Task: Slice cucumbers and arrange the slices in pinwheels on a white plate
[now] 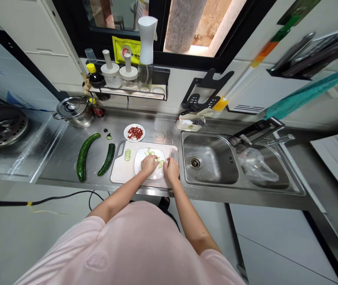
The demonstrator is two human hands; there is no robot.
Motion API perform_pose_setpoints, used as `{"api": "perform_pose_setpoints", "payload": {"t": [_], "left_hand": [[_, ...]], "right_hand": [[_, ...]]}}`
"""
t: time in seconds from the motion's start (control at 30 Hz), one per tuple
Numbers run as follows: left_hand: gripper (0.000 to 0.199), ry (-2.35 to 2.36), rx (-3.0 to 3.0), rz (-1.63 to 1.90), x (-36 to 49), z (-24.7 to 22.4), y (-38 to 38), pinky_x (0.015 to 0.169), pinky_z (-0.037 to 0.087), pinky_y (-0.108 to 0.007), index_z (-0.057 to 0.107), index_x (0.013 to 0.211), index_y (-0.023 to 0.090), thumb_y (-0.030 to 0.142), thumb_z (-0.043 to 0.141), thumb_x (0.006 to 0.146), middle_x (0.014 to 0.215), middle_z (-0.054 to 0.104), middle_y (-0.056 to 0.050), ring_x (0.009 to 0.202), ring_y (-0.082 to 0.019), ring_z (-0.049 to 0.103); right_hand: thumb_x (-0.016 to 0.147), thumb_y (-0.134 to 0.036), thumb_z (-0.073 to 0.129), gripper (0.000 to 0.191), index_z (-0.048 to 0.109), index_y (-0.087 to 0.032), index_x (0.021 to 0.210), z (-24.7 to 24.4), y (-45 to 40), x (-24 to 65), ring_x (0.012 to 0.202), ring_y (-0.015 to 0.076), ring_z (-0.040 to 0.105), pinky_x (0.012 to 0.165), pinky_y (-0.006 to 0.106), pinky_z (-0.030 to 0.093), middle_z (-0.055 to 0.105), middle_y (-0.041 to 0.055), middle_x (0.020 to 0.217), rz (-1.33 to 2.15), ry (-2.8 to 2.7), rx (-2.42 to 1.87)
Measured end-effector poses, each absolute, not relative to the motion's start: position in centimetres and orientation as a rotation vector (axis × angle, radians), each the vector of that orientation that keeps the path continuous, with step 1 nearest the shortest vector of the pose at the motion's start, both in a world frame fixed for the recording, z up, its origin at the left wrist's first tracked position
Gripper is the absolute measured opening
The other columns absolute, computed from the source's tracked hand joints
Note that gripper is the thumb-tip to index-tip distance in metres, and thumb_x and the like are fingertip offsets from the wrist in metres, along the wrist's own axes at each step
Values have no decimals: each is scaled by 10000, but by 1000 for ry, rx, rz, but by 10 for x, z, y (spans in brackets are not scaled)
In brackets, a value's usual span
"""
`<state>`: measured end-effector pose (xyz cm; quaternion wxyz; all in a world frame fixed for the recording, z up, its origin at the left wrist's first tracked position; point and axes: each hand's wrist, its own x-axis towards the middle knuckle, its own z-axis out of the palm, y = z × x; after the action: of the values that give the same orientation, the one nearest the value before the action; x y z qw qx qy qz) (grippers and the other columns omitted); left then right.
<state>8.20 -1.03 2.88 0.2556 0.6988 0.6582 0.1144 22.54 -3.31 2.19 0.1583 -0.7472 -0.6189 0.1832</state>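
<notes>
A white plate (139,156) with rounded corners lies on a pale cutting board (118,174). Cucumber slices (149,151) are laid out on the plate. My left hand (149,165) is over its middle, fingertips closed at a cucumber slice. At the plate's right edge is my right hand (171,170), its fingers drawn together; what they hold, if anything, is hidden. Just beyond it lies a knife blade (173,153), its handle not visible. A small row of overlapping cucumber slices (128,154) sits at the board's left.
Left of the board lie a whole cucumber (83,158), a cut cucumber (107,160) and small end pieces (109,136). Behind it stands a plate of chopped red pieces (134,133). A lidded pot (75,111) is back left; the sink (210,158) is to the right.
</notes>
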Motion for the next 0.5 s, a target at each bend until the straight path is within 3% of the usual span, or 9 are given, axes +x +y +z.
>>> {"api": "perform_pose_setpoints", "payload": {"t": [0.5], "left_hand": [[236,1795,1891,268,85,26,-7,742,386,-264,603,1047,252,369,576,844,1067,600,-37,937,-173,553]], "right_hand": [[863,-266,505,219,574,-185,1054,24,-28,229,915,222,487,733,291,348,592,86,1018,478,-1801,-2165]]}}
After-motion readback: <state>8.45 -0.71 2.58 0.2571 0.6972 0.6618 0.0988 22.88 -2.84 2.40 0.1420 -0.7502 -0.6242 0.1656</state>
